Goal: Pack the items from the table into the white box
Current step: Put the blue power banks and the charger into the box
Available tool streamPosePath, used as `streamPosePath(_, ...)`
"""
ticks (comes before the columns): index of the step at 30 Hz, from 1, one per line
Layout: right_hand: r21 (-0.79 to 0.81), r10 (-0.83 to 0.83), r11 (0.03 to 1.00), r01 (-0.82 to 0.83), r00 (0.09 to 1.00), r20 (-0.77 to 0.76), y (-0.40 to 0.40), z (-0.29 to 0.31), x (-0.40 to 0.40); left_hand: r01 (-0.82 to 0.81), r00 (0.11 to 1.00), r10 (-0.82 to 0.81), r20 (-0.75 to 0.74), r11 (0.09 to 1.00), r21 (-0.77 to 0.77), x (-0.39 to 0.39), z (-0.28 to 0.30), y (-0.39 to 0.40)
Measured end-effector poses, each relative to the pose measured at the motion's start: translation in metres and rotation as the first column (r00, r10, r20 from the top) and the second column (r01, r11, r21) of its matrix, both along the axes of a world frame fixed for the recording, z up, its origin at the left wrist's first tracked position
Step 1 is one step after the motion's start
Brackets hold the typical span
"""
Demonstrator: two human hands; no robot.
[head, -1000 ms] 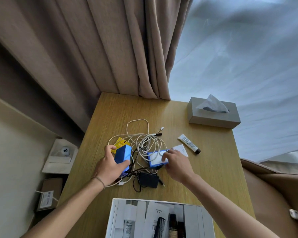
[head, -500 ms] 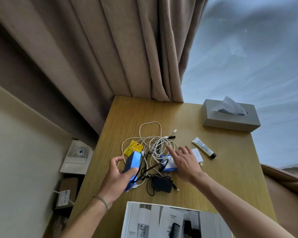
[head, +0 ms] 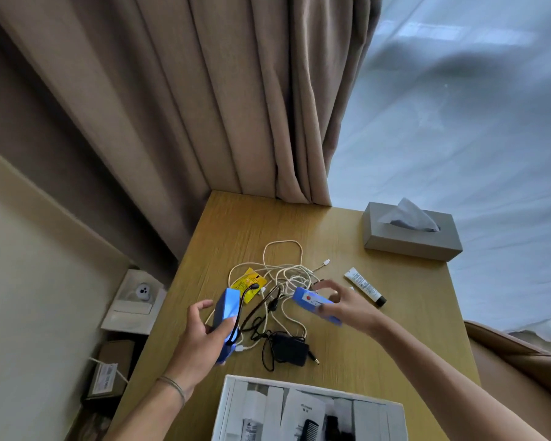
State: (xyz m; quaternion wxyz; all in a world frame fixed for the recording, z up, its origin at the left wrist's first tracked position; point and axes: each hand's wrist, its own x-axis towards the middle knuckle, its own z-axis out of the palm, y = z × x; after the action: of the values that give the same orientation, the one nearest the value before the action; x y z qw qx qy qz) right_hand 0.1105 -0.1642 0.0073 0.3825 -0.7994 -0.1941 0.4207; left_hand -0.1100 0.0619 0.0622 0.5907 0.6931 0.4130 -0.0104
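My left hand (head: pixel 201 342) grips a blue box (head: pixel 226 316) raised above the wooden table (head: pixel 395 354), with a black cord draped over it. My right hand (head: pixel 347 308) holds a second, flatter blue and white box (head: pixel 310 302), lifted and tilted over a tangle of white cables (head: pixel 287 275). A black power adapter (head: pixel 288 349) lies below the cables. A yellow sachet (head: pixel 248 284) sits left of them, and a white tube (head: pixel 365 286) right of my right hand. The white box (head: pixel 233 405) stands at the near edge, holding a comb and several packets.
A grey tissue box (head: pixel 412 237) stands at the table's far right corner. Beige curtains (head: pixel 204 106) hang behind the table. A white device and a cardboard parcel (head: pixel 109 370) lie on the floor to the left. A tan chair arm (head: pixel 519 361) is at the right.
My right hand has picked the flat blue and white box up off the cables. My left hand has lifted its blue box higher, dragging the black cord. The camera has tilted upward.
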Motion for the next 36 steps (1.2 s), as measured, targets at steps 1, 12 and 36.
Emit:
streamPosePath(1, 0.039, -0.046, 0.998, 0.05, 0.994, -0.097, -0.003, 0.003, 0.001, 0.0, 1.0, 0.0, 0.003, 1.0, 0.002, 0.0, 0.001, -0.002)
streamPosePath(12, 0.14, -0.24, 0.953, 0.27, 0.95, -0.2, -0.027, 0.003, -0.018, -0.014, 0.999, 0.014, 0.032, 1.0, -0.017, -0.011, 0.014, -0.021)
streamPosePath(36, 0.493, -0.418, 0.649, 0.58, 0.813, -0.406, -0.047, 0.103, -0.069, -0.051, 0.985, 0.091, 0.149, 0.965, -0.256, -0.031, 0.032, -0.03)
